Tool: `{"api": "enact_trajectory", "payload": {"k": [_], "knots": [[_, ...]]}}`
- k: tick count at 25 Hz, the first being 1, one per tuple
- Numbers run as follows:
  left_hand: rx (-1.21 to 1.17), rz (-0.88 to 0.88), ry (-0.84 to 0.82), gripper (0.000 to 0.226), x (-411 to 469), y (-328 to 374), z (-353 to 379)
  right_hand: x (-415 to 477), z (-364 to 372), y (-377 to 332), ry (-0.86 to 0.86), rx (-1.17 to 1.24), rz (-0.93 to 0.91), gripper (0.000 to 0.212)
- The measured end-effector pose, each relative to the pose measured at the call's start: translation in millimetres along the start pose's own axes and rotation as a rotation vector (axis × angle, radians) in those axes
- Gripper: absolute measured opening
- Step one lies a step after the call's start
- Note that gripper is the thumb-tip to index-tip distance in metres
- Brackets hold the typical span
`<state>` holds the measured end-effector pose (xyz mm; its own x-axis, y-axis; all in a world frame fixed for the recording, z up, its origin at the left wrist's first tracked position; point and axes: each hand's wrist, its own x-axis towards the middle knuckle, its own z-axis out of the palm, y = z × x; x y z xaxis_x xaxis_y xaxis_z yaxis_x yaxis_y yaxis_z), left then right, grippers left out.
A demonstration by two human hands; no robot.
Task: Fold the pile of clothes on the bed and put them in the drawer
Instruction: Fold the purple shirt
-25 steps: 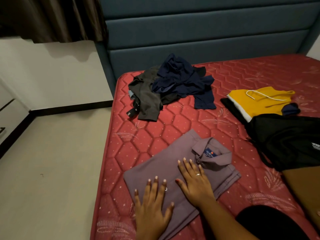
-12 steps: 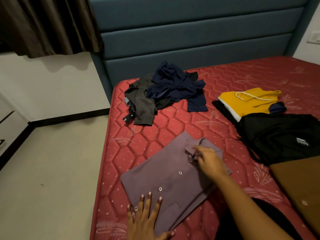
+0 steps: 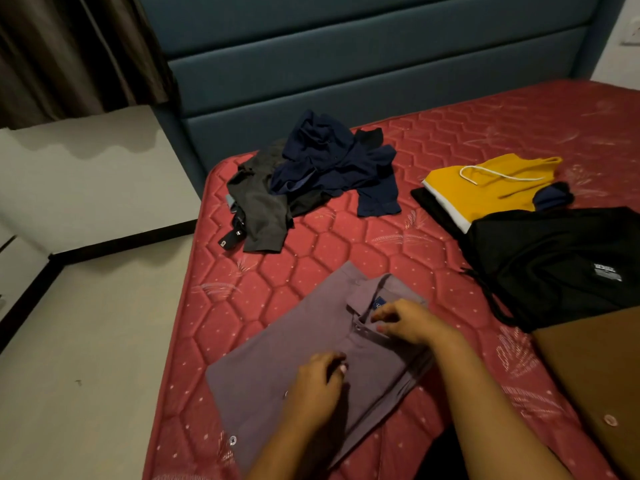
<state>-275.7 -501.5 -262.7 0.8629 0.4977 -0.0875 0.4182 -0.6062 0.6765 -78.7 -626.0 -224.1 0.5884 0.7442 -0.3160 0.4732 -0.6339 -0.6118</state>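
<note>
A purple button shirt (image 3: 277, 358) lies folded on the red mattress (image 3: 311, 244) near its front left corner, collar toward the headboard. My left hand (image 3: 318, 386) rests on the middle of the shirt front, fingers curled and pinching the cloth by the button strip. My right hand (image 3: 405, 320) sits just below the collar, its curled fingertips pinching the placket. Farther back lies an unfolded heap: a navy garment (image 3: 329, 161) over a grey one (image 3: 259, 209).
Folded pieces lie on the right: a yellow top (image 3: 485, 192), a black garment (image 3: 554, 258) and a brown one (image 3: 595, 368). The blue headboard (image 3: 346, 64) stands behind. Beige floor (image 3: 86, 341) lies left of the bed, with a white cabinet front (image 3: 10, 258) at the far left edge.
Both hands lay flat on the shirt a second ago. The right hand moved up to the collar, the left slid to the middle of the shirt, and both now curl onto the cloth.
</note>
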Motion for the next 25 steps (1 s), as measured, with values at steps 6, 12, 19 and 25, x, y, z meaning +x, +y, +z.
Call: {"api": "enact_trajectory", "payload": {"k": [6,12,19,25], "knots": [[-0.425,-0.317,-0.052,0.032,76.6,37.6,36.6,6.6,-2.9,3.8,-0.07,-0.12,0.093,0.05],[-0.329,-0.346,0.181,0.019,81.8,42.4,57.9,15.5,11.6,-0.1,0.012,-0.236,0.209,0.025],[-0.192,-0.066,0.24,0.031,78.1,45.2,58.6,16.7,19.9,-3.0,0.05,-0.232,0.335,0.039],[-0.143,-0.158,0.175,0.024,92.1,60.0,43.5,18.6,18.1,-4.7,0.098,-0.205,0.309,0.033]]}}
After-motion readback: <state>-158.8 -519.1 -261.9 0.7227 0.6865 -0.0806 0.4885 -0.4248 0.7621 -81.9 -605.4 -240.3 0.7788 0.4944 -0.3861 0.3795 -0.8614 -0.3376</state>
